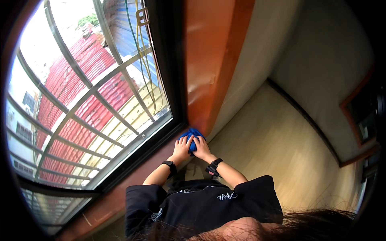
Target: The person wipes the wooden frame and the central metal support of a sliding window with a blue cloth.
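Note:
Both my hands are on a bunched blue cloth [192, 133] at the corner where the reddish-brown window sill [159, 151] meets the orange-brown side casing of the window. My left hand [202, 147] grips the cloth from the right, and my right hand [181, 149] grips it from the left, with fingertips close together. A black band [170, 167] is on the wrist of my right arm, and another black band [214, 167] is on the left. The underside of the cloth is hidden.
A dark-framed window with metal bars [102, 111] fills the left side. The wide orange-brown casing [208, 54] rises beside it. To the right are a pale wall [259, 51], a light wood-look floor [271, 132] and a dark baseboard [304, 116].

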The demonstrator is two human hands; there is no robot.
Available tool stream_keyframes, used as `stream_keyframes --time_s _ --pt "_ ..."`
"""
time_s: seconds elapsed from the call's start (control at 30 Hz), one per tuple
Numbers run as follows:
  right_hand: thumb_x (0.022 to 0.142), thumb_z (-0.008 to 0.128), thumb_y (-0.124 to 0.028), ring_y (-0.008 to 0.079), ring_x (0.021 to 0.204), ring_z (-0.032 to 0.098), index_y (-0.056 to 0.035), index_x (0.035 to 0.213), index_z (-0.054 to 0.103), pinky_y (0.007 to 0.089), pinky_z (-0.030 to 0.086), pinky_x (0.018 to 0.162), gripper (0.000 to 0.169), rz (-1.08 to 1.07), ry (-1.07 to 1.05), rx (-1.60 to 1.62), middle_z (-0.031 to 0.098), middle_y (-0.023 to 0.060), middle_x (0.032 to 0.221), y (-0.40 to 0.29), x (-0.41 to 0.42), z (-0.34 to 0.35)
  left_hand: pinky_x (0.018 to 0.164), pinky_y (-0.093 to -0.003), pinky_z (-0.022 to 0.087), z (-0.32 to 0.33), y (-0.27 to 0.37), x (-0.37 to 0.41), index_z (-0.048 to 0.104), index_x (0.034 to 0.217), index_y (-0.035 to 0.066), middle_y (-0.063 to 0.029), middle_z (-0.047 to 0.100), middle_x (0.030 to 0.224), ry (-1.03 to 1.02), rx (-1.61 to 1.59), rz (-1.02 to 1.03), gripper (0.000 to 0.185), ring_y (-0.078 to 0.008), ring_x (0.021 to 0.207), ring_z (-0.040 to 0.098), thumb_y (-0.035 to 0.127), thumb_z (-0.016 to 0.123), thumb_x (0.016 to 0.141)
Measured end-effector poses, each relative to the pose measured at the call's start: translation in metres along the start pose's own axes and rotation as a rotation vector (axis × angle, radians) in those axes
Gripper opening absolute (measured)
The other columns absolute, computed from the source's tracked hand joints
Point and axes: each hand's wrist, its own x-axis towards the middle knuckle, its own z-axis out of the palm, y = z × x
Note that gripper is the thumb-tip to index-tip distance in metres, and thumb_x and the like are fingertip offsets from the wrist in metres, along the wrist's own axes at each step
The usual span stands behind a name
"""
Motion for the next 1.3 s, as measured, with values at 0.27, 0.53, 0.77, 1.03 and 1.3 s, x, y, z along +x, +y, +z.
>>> stream_keyframes --time_s 0.27,0.53,0.77,1.03,1.3 --pt "0.057 0.072 -0.007 0.0412 0.113 0.044 -0.0083 0.124 0.043 0.0445 0.04 0.096 0.074 -0.059 0.04 0.173 0.042 0.0191 0.122 0.072 -0.056 -0.067 0.086 -0.041 0.039 0.013 0.109 0.021 0.036 0.139 0.01 -0.0128 0.052 0.113 0.169 0.021 0.049 0.084 -0.0302 0.107 0.049 0.012 0.069 0.061" --pt "0.063 0.076 -0.013 0.0424 0.116 0.042 -0.012 0.125 0.05 0.053 0.033 0.101 0.068 -0.834 0.42 0.347 0.041 0.0236 0.127 -0.024 0.096 -0.279 0.091 -0.0462 0.036 -0.216 0.203 0.072 0.058 0.118 0.011 -0.0149 0.053 0.124 0.788 0.44 0.303 0.057 -0.0311 0.109 0.053 0.009 0.062 0.061" --pt "0.062 0.077 -0.013 0.0493 0.125 0.032 -0.0171 0.13 0.048 0.0556 0.029 0.104 0.074 -1.12 0.812 0.052 0.031 0.0264 0.137 -0.172 0.217 -0.462 0.105 -0.049 0.024 -0.421 0.26 0.126 0.046 0.132 0.016 -0.0141 0.036 0.142 1.131 0.749 0.306 0.069 -0.0335 0.131 0.032 0.005 0.061 0.066" --pt "0.057 0.074 -0.013 0.0546 0.131 0.019 -0.0195 0.137 0.04 0.0562 0.025 0.106 0.087 -1.001 0.654 0.014 0.016 0.0298 0.146 -0.165 0.243 -0.413 0.109 -0.0546 0.021 -0.42 0.189 0.141 0.034 0.14 0.012 -0.0184 0.023 0.149 0.902 0.697 0.279 0.089 -0.0391 0.138 0.021 0.006 0.069 0.059" --pt "0.06 0.072 -0.012 0.0484 0.128 0.029 -0.0195 0.135 0.038 0.0498 0.031 0.105 0.083 -1.068 0.853 0.117 0.028 0.0296 0.14 -0.256 0.322 -0.528 0.109 -0.0421 0.028 -0.576 0.251 0.173 0.032 0.136 0.0 -0.0217 0.037 0.137 1.09 0.79 0.404 0.08 -0.0385 0.131 0.032 0.0 0.061 0.062"
